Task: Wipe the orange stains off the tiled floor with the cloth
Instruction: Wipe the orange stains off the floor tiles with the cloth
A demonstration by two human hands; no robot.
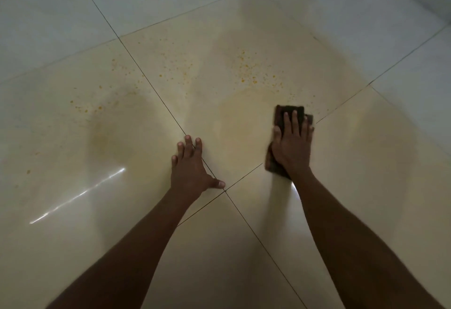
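Cloth (290, 111), dark and folded into a flat pad, lay under the right hand (291, 145) on the tiled floor (341, 211). That hand pressed down on it with straight, spread fingers rather than gripping it, which probably put weight across the whole pad for scrubbing; only the pad's far edge and a corner near the wrist showed past the hand.

The left hand (192, 167) rested flat on the bare tile, well apart from the cloth. Its fingers were extended and splayed, the thumb stuck out toward the right hand, and it held nothing. It straddled a dark grout line (156, 96) close to where four tiles met, most likely as a prop for the person leaning forward over the work.

Orange stains (251, 69) speckled the tile just beyond the right hand's fingertips, so the cloth sat near that cluster's closest edge. A second scatter lay beyond the left hand, and thinner specks trailed away on that hand's outer side. Fainter yellowish smears ran between the hands and the specks.

With so many specks visible, the wiping looked far from finished, and pushing the cloth forward, away from the body, seemed the natural next stroke.
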